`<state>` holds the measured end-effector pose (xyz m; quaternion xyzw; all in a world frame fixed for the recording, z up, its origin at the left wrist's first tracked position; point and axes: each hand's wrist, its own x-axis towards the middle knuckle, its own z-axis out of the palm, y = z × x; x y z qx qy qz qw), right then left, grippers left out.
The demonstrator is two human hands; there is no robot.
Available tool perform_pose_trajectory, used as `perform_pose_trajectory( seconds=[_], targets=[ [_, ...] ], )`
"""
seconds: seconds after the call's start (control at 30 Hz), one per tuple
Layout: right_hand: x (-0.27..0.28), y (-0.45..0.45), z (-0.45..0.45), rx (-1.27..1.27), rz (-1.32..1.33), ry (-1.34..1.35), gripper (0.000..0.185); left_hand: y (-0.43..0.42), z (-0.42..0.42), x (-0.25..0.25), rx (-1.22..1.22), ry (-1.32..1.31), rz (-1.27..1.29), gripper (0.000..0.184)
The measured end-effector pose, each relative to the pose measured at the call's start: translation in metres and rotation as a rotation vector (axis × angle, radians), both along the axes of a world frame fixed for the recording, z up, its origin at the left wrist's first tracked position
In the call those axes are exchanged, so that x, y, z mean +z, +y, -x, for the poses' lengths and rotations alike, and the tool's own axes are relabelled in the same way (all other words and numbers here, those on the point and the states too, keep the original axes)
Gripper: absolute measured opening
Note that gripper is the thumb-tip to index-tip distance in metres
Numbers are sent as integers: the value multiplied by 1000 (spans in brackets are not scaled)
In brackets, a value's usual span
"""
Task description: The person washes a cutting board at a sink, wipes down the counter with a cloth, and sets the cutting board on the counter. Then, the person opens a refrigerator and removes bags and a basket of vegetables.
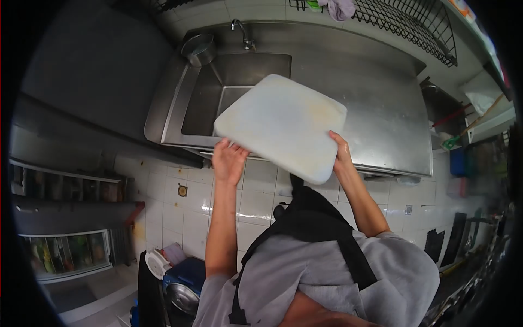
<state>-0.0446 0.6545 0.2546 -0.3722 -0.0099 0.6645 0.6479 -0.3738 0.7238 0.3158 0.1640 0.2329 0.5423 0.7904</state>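
A large white cutting board (283, 122) with yellowish stains is held up in front of me, tilted, over the front edge of the steel counter. My left hand (229, 161) grips its lower left edge from below, with the fingers partly behind it. On the right edge, my right hand (341, 150) is closed, its thumb lying on the face of the board. Behind the board is a steel sink basin (204, 103), partly hidden by it.
A curved faucet (242, 35) stands behind the sink, and a metal pot (199, 50) sits at its back left corner. The steel counter (381, 109) stretches right. A wire rack (403, 27) hangs above. An open fridge drawer (71, 253) is at lower left.
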Motion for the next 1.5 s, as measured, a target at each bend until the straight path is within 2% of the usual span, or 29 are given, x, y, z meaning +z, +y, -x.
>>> perform_pose_trajectory(
  seconds=[0.07, 0.17, 0.27, 0.4, 0.5, 0.57, 0.63, 0.7, 0.77, 0.87, 0.97, 1.07, 1.1, 1.17, 1.2, 1.27, 1.3, 1.37, 1.43, 1.5],
  targets=[
    [-21, 23, -7, -119, -7, 5, 52, 30, -27, -16, -106, -12, -79, 56],
    [-52, 71, -21, -307, -58, 15, 48, 69, -54, -35, -270, 351, -77, 60],
    [-94, 125, -31, -436, -78, 27, 45, 106, -50, -47, -453, 589, -21, 62],
    [-100, 179, -25, -455, -13, -96, 47, 185, -39, -91, -475, 868, 5, 46],
    [-101, 220, -25, -414, 87, 36, 47, 272, -40, -112, -392, 1121, -180, 40],
    [-114, 243, -24, -386, 80, 70, 45, 356, -48, -172, -218, 1277, -504, 41],
    [-112, 262, -16, -280, 97, 68, 41, 399, -83, -110, -32, 1630, -851, 46],
    [-120, 283, -12, -141, 126, -12, 40, 449, -117, -75, -46, 1829, -872, 49],
    [-127, 294, -3, -34, 173, -49, 40, 508, -140, -101, 263, 1698, -1108, 47],
    [-132, 299, 0, 143, 159, -141, 30, 544, -162, -107, -148, 1825, -1029, 44],
    [-81, 280, 18, 315, 221, -250, 23, 542, -160, -145, -51, 1805, -1239, 38],
    [-76, 275, 32, 357, 148, -321, 25, 530, -142, -145, -137, 1666, -1107, 29],
    [-75, 278, 39, 356, 178, -347, 18, 532, -133, -168, -91, 1530, -1075, 27],
    [-72, 299, 55, 401, 145, -439, 18, 541, -112, -207, 18, 1258, -996, 22],
    [-72, 314, 65, 424, 125, -483, 18, 542, -94, -193, 47, 1129, -726, 22],
    [-64, 361, 85, 431, 80, -450, 20, 538, -62, -127, 92, 847, -202, 25],
    [-59, 387, 95, 407, 72, -408, 21, 534, -59, -101, 77, 902, -309, 26],
    [-78, 451, 99, 446, -178, -286, 22, 531, -67, -57, 50, 996, -534, 28],
    [-85, 515, 110, 276, -124, -215, 21, 531, -91, -36, -17, 1281, -699, 29],
    [-50, 556, 115, 123, 88, -276, 14, 525, -122, -31, -102, 1522, -911, 29]
  ],
)
